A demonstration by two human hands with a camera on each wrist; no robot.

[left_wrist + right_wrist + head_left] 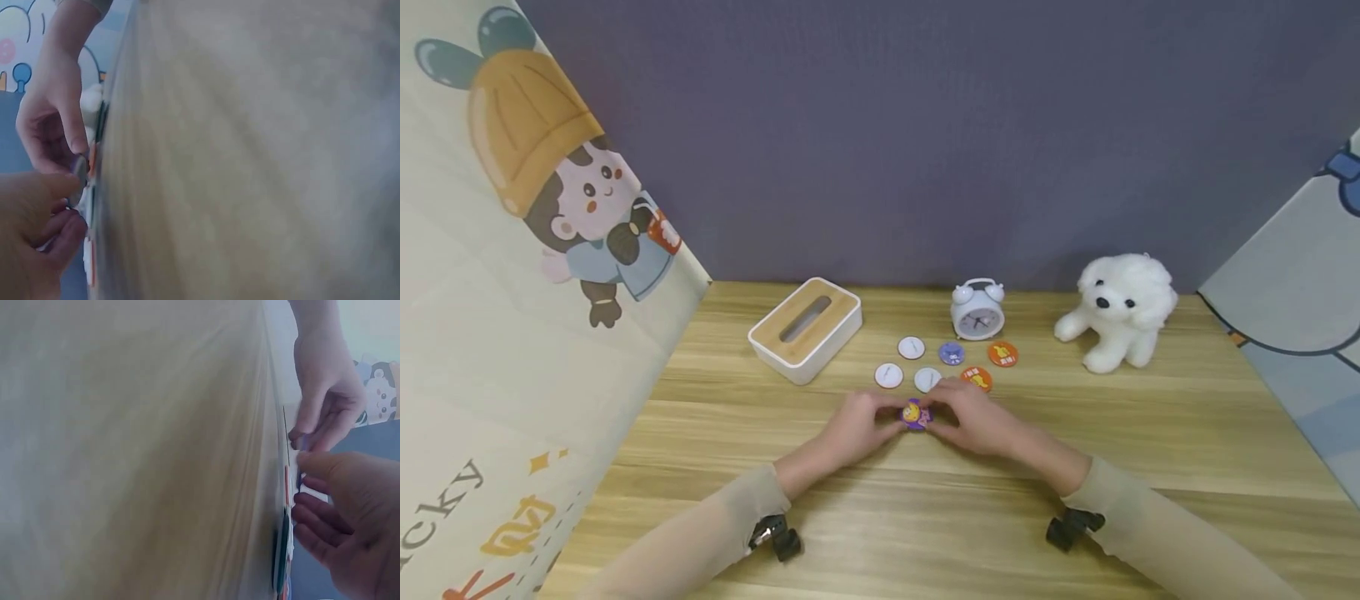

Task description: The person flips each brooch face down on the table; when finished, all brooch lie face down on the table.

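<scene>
One purple badge, picture side up, pinched at its rim by both hands: left hand at 9 o'clock, right hand at 3. Cannot tell whether touching the desk or just above. Best handled with light fingertips on the edge only, picture uncovered, both sides level. With the right hand, mind a white disc at 12 and an orange disc at 2, both close by. Also around: more white discs at 11 and 12, a lilac disc at 1, another orange disc at 2; beyond, tissue box at 10, alarm clock at 1, plush dog at 2.
</scene>
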